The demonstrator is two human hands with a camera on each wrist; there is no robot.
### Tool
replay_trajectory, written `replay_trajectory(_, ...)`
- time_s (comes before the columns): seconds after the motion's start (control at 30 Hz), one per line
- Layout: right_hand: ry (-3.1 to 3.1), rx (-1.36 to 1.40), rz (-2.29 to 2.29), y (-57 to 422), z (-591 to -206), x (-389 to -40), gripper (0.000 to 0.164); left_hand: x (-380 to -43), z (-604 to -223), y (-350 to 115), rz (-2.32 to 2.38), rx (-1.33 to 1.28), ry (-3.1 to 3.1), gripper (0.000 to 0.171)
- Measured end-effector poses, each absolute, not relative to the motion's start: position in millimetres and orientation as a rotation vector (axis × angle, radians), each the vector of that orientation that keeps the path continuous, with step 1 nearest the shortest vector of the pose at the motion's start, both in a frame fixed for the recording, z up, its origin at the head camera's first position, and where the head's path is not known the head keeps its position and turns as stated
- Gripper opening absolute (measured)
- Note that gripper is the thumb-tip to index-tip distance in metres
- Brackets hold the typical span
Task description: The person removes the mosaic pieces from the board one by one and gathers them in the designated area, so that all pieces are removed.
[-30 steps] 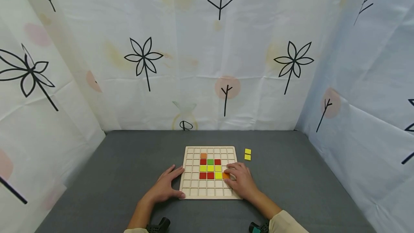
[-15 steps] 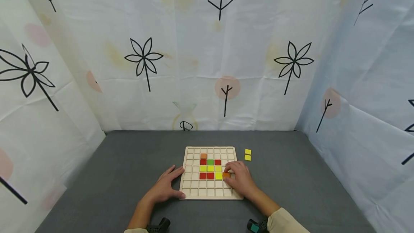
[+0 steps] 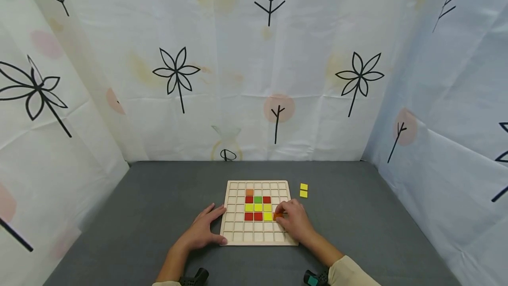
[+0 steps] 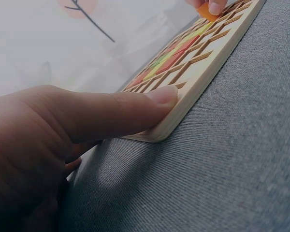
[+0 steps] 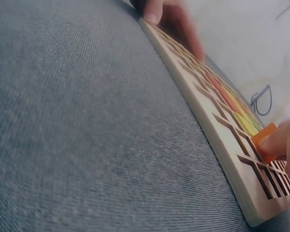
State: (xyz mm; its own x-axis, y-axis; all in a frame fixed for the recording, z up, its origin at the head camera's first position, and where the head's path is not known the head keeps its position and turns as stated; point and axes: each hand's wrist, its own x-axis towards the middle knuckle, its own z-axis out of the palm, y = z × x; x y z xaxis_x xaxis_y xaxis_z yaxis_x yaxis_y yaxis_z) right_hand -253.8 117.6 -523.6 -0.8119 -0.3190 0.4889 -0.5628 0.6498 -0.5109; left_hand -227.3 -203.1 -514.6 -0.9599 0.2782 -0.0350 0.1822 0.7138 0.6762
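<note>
A square wooden grid board (image 3: 236, 236) lies on the grey table, with red, yellow, green and orange tiles in its middle cells. My right hand (image 3: 296, 221) pinches an orange tile (image 5: 265, 140) between thumb and fingers over the board's right part, beside a yellow tile (image 3: 267, 216). In the right wrist view that orange tile stands tilted up from the grid. My left hand (image 3: 201, 228) rests at the board's left edge with fingers spread; its thumb (image 4: 157, 104) lies on the near left corner. Another orange tile (image 3: 249, 192) sits in a cell toward the far side.
Two loose yellow tiles (image 3: 303, 190) lie on the grey table (image 3: 166, 189) just right of the board's far corner. A pale patterned cloth (image 3: 309, 56) hangs behind the table and along both sides.
My right fingers were laid over the orange tile in its cell; now they have drawn together and pinch it, tipping it up. My left hand has stayed in place.
</note>
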Motion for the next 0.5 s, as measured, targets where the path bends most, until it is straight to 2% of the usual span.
replay_trajectory(0.5,-2.447,0.705,0.977,129.5,-509.1,-263.5,0.023,-228.5,-517.0,-203.4,1.069,0.345,2.784,0.093)
